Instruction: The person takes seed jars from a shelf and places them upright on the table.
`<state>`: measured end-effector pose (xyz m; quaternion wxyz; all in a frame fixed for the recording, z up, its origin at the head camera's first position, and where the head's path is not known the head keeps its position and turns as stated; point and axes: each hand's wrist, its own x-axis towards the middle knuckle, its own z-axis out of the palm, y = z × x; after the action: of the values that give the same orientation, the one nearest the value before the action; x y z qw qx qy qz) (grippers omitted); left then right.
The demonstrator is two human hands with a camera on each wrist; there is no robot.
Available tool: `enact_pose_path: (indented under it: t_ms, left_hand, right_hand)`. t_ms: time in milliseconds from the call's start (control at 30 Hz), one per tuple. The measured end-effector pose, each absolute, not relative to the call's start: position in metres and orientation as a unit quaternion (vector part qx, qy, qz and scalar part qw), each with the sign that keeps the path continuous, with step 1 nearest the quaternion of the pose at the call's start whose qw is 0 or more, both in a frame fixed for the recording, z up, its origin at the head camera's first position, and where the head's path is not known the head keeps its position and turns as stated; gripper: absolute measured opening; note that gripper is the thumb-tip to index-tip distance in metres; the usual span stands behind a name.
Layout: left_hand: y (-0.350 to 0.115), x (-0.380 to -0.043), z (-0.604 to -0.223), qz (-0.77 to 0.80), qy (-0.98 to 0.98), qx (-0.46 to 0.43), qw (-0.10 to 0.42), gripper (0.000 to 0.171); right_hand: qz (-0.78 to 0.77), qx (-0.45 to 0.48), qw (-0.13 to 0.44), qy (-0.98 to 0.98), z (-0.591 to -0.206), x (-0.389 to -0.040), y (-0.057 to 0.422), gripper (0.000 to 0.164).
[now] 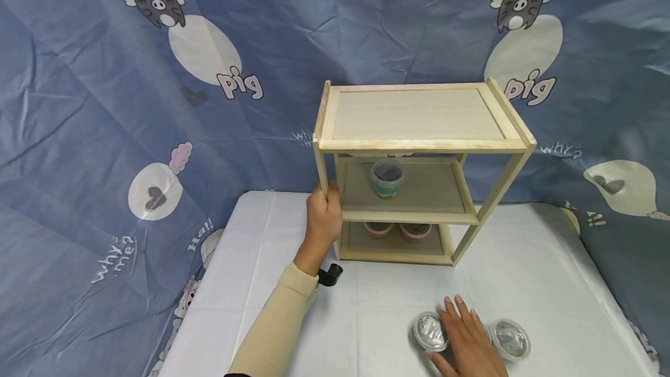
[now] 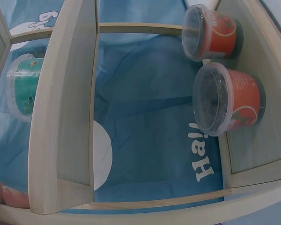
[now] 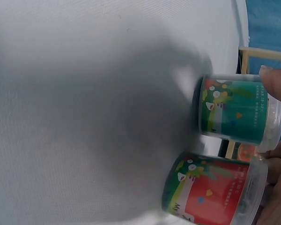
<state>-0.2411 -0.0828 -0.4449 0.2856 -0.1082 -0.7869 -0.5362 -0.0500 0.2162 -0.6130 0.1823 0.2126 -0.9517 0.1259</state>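
My left hand grips the left front post of a small three-tier wooden shelf; in the left wrist view only its fingertips show. On the table before the shelf, my right hand reaches around a clear-lidded plastic cup. The right wrist view shows this cup has a green label, with the thumb at one side of its lid and fingers at the other. A red-labelled cup stands close beside it. Another lidded cup is right of the hand.
A green cup stands on the middle tier. Two red cups sit on the bottom tier, partly hidden from above. A white cloth covers the table; a blue patterned curtain hangs behind the shelf.
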Motion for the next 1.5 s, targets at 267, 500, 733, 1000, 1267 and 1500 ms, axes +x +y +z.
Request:
enact_pose_path:
  t_ms: [267,500,733,1000,1267,1500]
  left_hand:
    - [-0.083,-0.240,-0.445,-0.537,-0.789,-0.099,0.282,0.033]
    - [-0.082,-0.241,-0.446,-0.536,-0.787,-0.104,0.287,0.030]
    - [-0.082,-0.241,-0.446,-0.541,-0.784,-0.111,0.284,0.031]
    - [-0.083,-0.241,-0.445,-0.537,-0.787,-0.107,0.286,0.026]
    - [-0.083,-0.239,-0.445,-0.547,-0.786,-0.114,0.265,0.032]
    - [-0.084,-0.239,-0.444,-0.546,-0.785,-0.118,0.267,0.030]
  right_hand:
    - [0.123,0.217,0.184,-0.951,-0.614,-0.049,0.219,0.086]
    - [0.126,0.223,0.189,-0.948,-0.615,-0.048,0.220,0.088]
    - [0.141,0.221,0.189,-0.946,-0.613,-0.049,0.222,0.095]
    - [0.185,0.180,0.151,-0.954,-0.598,-0.046,0.214,0.111]
    - [0.221,0.188,0.187,-0.939,-0.586,-0.050,0.208,0.114]
    - [0.273,0.190,0.215,-0.918,-0.562,-0.058,0.205,0.112]
